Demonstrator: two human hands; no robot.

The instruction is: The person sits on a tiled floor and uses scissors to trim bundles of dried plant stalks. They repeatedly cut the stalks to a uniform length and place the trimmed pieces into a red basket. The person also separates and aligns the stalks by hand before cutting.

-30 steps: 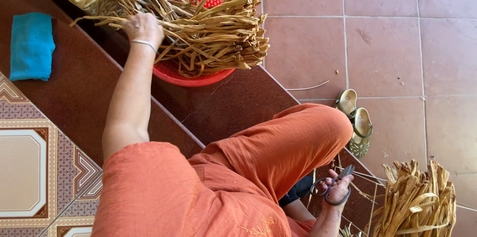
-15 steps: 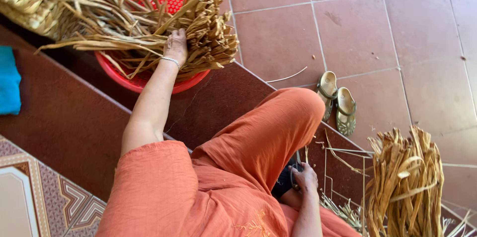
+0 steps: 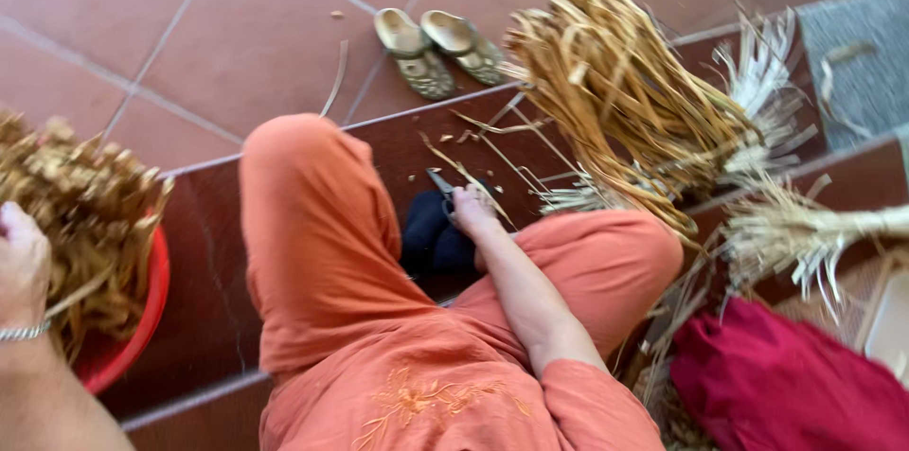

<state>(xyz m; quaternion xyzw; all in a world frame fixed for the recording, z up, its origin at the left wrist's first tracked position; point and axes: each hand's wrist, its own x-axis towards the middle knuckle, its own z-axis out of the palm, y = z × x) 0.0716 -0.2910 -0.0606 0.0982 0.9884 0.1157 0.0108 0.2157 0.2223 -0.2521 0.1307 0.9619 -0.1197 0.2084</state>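
Left hand: the left hand (image 3: 21, 252) is out at the far left, resting against the dried straw strips (image 3: 80, 200) heaped in the red basin (image 3: 133, 333); whether the fingers close on any strips, I cannot tell, the blur hides it
Wrist: a thin silver bangle (image 3: 24, 331) sits just below that hand
Right hand: the right hand (image 3: 473, 212) is low between the knees, fingers wrapped around a pair of scissors (image 3: 442, 186), the blades poking up and away
Hands together or apart: well apart, one at the basin, one at the step in the middle
Person: seated on the dark red step (image 3: 213, 262), in orange clothes (image 3: 379, 318), knees spread
Under the right hand: something dark blue (image 3: 431, 238) lies on the step, touching the hand's near side
Right side: a big loose bundle of straw strips (image 3: 625, 91) leans up beside the right knee, paler frayed bunches (image 3: 795, 224) just right of it
Far floor: a pair of olive clogs (image 3: 440, 46) on the red tiles (image 3: 189, 25), side by side
Near right: a crimson cloth (image 3: 776, 385) bunched by the leg
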